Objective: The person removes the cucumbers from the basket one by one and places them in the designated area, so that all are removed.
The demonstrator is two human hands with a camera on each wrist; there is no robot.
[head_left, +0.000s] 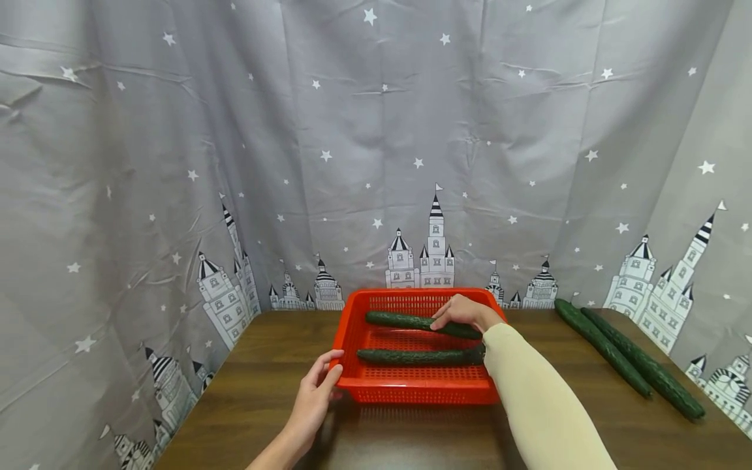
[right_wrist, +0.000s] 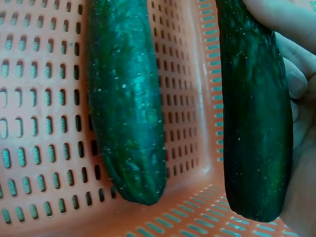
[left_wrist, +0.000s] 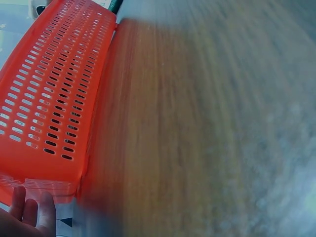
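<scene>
A red plastic basket [head_left: 420,385] with slotted walls stands on the table. My left hand [head_left: 316,391] holds its left rim near the front corner, and in the left wrist view my fingertips [left_wrist: 47,210] touch its end. Inside, my right hand [head_left: 465,312] grips the back cucumber [head_left: 399,320] toward its right end. That cucumber [right_wrist: 256,133] lies along the palm in the right wrist view. Parallel to it and nearer the front, another cucumber [head_left: 411,357] rests in the basket; its rounded end [right_wrist: 128,123] also shows beside the held one.
Two more cucumbers, one on the left [head_left: 602,346] and one on the right [head_left: 646,365], lie side by side on the table's right part. Brown wood tabletop [head_left: 270,372] surrounds the basket. A grey curtain [head_left: 352,130] with stars and castles hangs behind.
</scene>
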